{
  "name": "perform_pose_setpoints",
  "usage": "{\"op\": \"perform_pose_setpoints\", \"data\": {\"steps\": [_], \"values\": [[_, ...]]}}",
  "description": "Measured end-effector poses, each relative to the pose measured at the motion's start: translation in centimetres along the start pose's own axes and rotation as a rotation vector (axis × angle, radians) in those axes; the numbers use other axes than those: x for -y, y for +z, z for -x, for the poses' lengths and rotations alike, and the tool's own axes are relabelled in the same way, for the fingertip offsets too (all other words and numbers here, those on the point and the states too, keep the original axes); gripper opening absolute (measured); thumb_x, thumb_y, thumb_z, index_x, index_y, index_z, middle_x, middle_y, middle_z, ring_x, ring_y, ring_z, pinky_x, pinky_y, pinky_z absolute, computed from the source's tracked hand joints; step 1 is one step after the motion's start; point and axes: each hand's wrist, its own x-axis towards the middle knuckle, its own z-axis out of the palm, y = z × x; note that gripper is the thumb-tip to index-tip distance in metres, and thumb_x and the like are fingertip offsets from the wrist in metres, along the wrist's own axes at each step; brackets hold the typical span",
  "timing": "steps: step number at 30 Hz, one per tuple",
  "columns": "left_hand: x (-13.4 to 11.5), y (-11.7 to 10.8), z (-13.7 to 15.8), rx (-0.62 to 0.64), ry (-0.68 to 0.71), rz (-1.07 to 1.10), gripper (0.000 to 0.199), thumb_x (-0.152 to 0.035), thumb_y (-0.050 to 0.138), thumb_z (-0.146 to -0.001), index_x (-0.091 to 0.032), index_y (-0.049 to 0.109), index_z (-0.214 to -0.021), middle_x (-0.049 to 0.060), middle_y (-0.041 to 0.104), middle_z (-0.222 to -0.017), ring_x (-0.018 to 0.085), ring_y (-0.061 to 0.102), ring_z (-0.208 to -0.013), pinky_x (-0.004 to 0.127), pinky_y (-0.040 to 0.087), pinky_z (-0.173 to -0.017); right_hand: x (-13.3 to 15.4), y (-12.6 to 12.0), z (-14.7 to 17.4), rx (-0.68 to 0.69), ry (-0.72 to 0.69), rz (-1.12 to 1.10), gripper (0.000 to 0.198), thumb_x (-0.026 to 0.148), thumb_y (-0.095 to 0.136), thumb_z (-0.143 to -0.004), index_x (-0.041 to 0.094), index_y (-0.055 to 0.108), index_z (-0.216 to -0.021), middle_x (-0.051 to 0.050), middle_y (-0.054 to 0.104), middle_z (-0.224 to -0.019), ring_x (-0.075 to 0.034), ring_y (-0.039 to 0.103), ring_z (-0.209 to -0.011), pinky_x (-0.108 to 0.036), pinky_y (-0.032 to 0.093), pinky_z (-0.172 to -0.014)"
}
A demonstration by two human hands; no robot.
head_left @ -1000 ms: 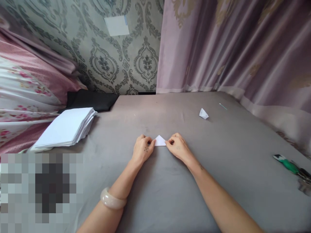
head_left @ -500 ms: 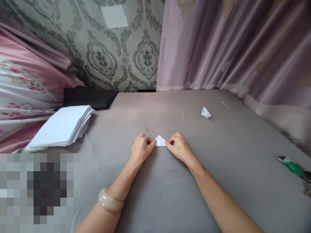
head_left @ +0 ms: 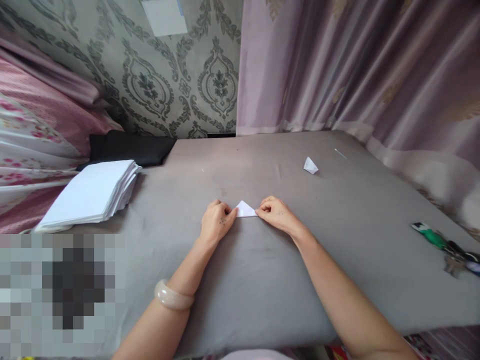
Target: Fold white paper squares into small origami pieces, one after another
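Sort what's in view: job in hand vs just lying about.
In the job:
folded paper, pinched between left hand and right hand
perhaps paper stack and loose paper piece, also white

Apparently lying about:
green item
thin white stick
black folded item

On the table (head_left: 258,290), 1 folded paper (head_left: 245,210) sits between the left hand (head_left: 217,220) and right hand (head_left: 278,214); 1 paper stack (head_left: 90,192) lies left, keys (head_left: 453,261) right, 1 paper scrap (head_left: 310,166) beyond the right hand. The wall (head_left: 185,70) and curtain (head_left: 300,65) are behind.
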Motion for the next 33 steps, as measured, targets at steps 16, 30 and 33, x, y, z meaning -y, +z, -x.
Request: {"op": "perform_pose_setpoints", "data": {"steps": [16,30,33], "values": [[0.1,0.2,-0.1,0.004,-0.010,-0.027,0.034,-0.046,0.052,-0.084,-0.018,0.062,-0.066,0.006,0.059,-0.082,0.020,0.058,-0.082,0.028,0.043,-0.068,-0.3,0.7,0.5,-0.067,-0.020,0.086,0.010,0.027,0.060,-0.075,0.019,0.057,-0.070,-0.002,0.053,-0.090,-0.009,0.054,-0.068,-0.024,0.043,-0.069],[-0.1,0.3,0.2,-0.018,0.020,-0.024,0.034,-0.046,0.053,-0.084,-0.017,0.064,-0.068,0.008,0.060,-0.084,0.020,0.058,-0.082,0.029,0.043,-0.071,1.5,1.9,1.7,-0.231,-0.262,-0.031,0.022,0.014,0.040,-0.086,0.019,0.060,-0.095,-0.004,0.063,-0.094,-0.014,0.059,-0.090,-0.026,0.045,-0.083],[-0.2,0.3,0.3,-0.037,0.039,-0.018,0.035,-0.045,0.053,-0.084,-0.017,0.063,-0.067,0.008,0.060,-0.082,0.020,0.057,-0.082,0.029,0.042,-0.072,2.9,2.9,2.9,-0.163,-0.368,0.155,0.031,0.008,0.034,-0.088,0.019,0.059,-0.104,-0.007,0.061,-0.102,-0.017,0.055,-0.100,-0.028,0.042,-0.089]]}}
